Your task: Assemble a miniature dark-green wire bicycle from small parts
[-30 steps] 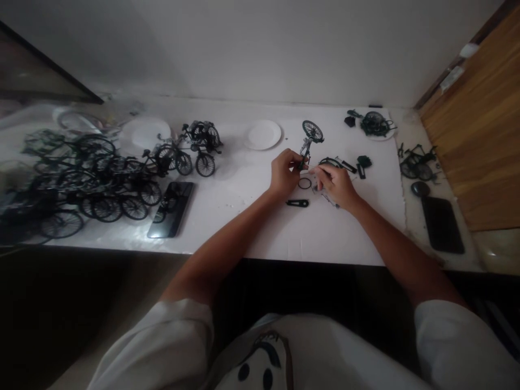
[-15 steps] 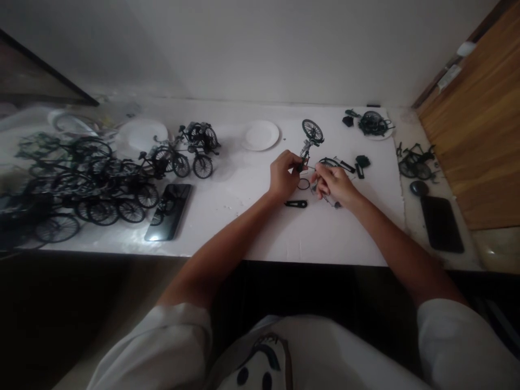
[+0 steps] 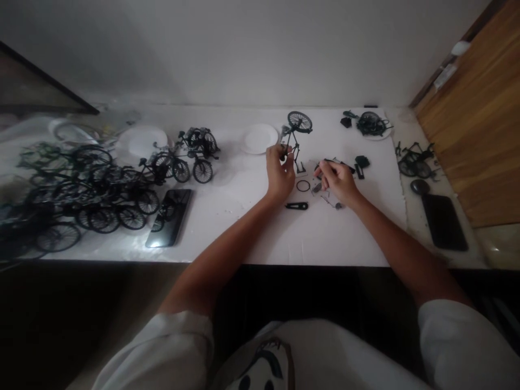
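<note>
My left hand (image 3: 279, 176) is closed on a partly built model bicycle (image 3: 299, 122), a dark frame with one spoked wheel at its far end. The wheel points toward the wall, and thin frame tubes stick out to the right of my fingers. My right hand (image 3: 338, 180) hovers over small loose parts, its thumb and forefinger pinched together; anything between them is too small to make out. Under and beside it lie thin metal pieces (image 3: 332, 201). A black ring (image 3: 303, 186) and a flat black slotted piece (image 3: 297, 206) rest between my forearms.
Many finished model bicycles (image 3: 101, 184) crowd the left side. A phone (image 3: 170, 216) with its light on lies beside them. White plates (image 3: 260, 138) stand near the wall; one at right holds bicycle parts (image 3: 371, 124). Another dark phone (image 3: 444, 222) lies far right.
My left hand has turned the model bicycle and drawn it left, away from my right hand. My right hand has stayed over the small parts, its fingers now apart from the bicycle.
</note>
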`<move>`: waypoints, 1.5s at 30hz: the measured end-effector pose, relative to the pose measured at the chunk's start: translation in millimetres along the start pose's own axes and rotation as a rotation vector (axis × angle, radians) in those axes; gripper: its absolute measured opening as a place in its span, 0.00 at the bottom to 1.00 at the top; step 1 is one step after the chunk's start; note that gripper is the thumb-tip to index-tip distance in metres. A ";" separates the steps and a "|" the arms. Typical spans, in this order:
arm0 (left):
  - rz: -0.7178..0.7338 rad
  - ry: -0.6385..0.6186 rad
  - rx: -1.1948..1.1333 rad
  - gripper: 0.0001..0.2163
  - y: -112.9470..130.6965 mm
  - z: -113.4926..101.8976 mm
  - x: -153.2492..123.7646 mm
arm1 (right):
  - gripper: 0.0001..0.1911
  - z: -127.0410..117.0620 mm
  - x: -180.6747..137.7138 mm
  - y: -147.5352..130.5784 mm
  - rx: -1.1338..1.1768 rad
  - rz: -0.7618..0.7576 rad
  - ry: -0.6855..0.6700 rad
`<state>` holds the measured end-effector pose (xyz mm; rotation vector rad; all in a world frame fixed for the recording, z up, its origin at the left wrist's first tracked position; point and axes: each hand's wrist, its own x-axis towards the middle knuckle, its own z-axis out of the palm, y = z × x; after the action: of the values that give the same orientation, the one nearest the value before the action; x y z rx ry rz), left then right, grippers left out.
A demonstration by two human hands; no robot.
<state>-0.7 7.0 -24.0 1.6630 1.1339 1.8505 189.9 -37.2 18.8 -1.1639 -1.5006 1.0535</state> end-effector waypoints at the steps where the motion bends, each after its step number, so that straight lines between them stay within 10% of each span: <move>1: -0.045 -0.006 -0.048 0.08 -3.2 1.6 -1.0 | 0.32 -0.3 -1.1 -0.1 -0.044 -0.022 0.009; 25: -0.211 -0.170 -0.139 0.16 24.3 5.6 -10.3 | 0.14 0.8 -2.9 -5.8 -0.346 -0.387 0.221; 45: -0.187 -0.207 -0.032 0.13 32.9 3.6 -7.8 | 0.13 1.1 -2.7 -3.7 -0.395 -0.385 0.213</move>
<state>11.4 -17.2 -3.4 1.6270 1.1240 1.5359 188.5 -40.6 21.8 -1.1449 -1.7161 0.3704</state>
